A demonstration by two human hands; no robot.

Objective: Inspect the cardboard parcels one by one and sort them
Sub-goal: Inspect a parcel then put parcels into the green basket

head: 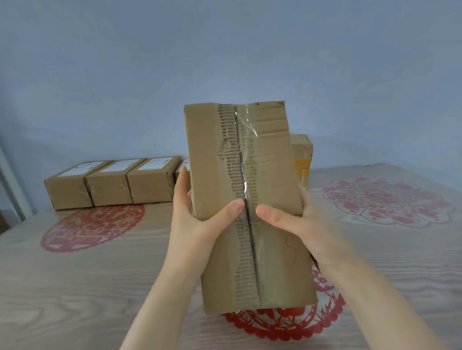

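— Where do we have the parcel?
— Up in front of us, lifted off the desk as far as we can judge; its long axis runs from near our wrists up and away toward the wall, with the far end tipped back.
— And our grip?
— Both hands clasp it about the middle of its length; the left hand wraps the left edge, the right hand the right edge; the thumbs lie on the face toward us, either side of the seam and almost meeting; the other fingers reach round behind.
— Which way does it go next?
— We judge that turns on the piles; the row of parcels sits at the back left, nearer our left hand; a yellow-taped parcel stands just behind the one we hold, toward the right.
— How does it look?
— Worn; along the seam the outer paper is torn off and the ribbing shows; clear tape lies wrinkled over the upper half; the top right corner is dented; we see no label on this face.
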